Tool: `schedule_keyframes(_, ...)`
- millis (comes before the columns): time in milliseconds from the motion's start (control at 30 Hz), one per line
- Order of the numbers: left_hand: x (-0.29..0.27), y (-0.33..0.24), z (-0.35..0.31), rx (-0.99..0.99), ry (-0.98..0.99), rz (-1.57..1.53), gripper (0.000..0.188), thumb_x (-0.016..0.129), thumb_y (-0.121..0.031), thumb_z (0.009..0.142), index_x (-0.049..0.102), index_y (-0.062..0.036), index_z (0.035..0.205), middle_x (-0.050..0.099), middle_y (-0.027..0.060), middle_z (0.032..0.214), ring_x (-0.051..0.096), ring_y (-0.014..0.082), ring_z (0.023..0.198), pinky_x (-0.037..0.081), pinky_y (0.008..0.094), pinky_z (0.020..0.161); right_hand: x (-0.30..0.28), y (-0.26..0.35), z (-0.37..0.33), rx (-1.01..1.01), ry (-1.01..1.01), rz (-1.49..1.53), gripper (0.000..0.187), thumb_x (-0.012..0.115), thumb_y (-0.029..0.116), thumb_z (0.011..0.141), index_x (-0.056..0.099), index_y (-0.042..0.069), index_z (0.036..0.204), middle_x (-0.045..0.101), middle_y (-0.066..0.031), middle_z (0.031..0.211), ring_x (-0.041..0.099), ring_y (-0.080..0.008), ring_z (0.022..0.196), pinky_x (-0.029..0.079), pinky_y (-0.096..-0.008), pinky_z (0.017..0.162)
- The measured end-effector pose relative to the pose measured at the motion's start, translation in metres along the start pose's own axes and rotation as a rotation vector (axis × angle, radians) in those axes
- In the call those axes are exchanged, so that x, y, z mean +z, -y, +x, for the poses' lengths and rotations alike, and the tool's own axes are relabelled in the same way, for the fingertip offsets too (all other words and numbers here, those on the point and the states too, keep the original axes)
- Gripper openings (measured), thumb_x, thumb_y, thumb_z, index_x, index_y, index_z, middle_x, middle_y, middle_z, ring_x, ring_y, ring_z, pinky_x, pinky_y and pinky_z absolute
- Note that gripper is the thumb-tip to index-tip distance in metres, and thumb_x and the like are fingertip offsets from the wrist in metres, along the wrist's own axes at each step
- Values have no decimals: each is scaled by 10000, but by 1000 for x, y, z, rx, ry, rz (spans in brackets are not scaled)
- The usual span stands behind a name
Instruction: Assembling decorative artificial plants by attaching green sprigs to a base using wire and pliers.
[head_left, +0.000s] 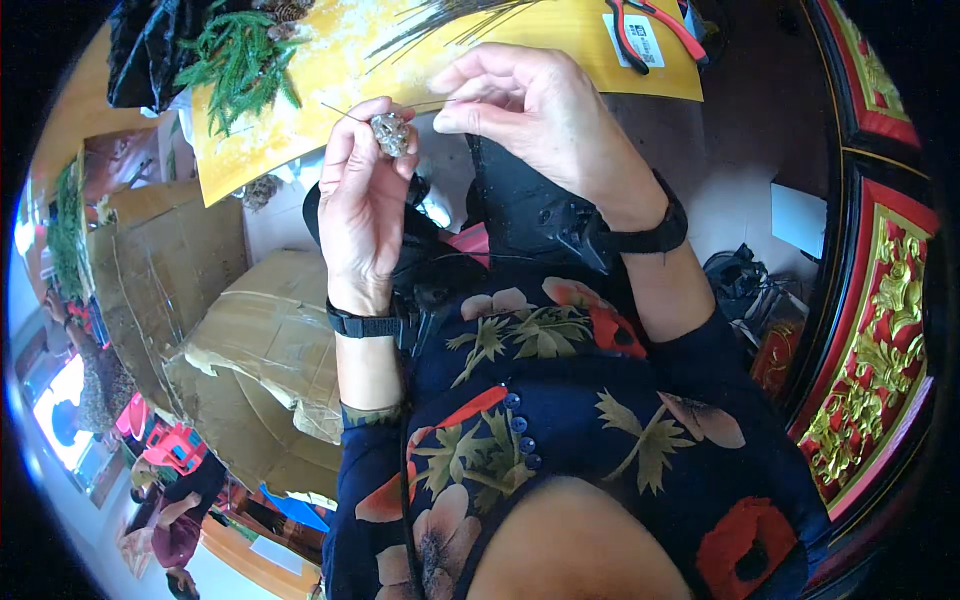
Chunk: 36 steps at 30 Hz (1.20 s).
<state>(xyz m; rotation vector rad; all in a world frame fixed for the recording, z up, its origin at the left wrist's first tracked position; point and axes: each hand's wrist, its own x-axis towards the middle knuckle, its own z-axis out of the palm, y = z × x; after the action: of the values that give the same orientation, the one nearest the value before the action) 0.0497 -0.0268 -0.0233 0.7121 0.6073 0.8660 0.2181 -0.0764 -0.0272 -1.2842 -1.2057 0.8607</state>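
Note:
Just past the near edge of the yellow-topped table, my left hand [357, 200] is closed round a small greyish pine cone [390, 134], gripping it between thumb and fingers. A thin dark wire [430, 104] runs across at the cone, one end sticking out beyond my left fingers. To its right, my right hand [560, 120] has thumb and fingers pinched at the other end of the wire. The exact way the wire sits in the cone is hidden by my left fingers.
On the yellow sheet [335, 55] lie green artificial pine sprigs [235, 65], a bundle of dark wires [440, 25] and red-and-black-handled pliers [630, 38]. Cardboard boxes [280, 320] stand at left. Two people appear farther left. A red-and-gold carved panel [885, 330] stands at right.

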Motion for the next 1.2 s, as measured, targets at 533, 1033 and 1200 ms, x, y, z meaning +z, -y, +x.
schedule_keyframes(533,-15,-11,0,-206,274,-112,228,502,-162,934,524,-14,1106,615,168,1032,513,144,767,412,249,717,1,6,-1,32,11,94,159,603,95,877,629,-16,988,648,-19,771,598,-62,724,465,-171,641)
schedule_keyframes(1033,-7,-3,1,-160,60,76,353,595,-18,843,433,6,1155,654,133,919,610,199,927,419,295,894,12,5,-2,339,74,474,246,638,170,865,629,35,1071,607,20,771,488,6,639,318,-134,495)
schedule_keyframes(1200,1,-3,-1,-152,-22,82,388,601,2,831,414,11,1171,654,132,913,612,193,927,422,280,885,14,5,-3,391,103,379,189,635,157,866,652,24,998,595,23,761,502,-1,650,345,-138,506)
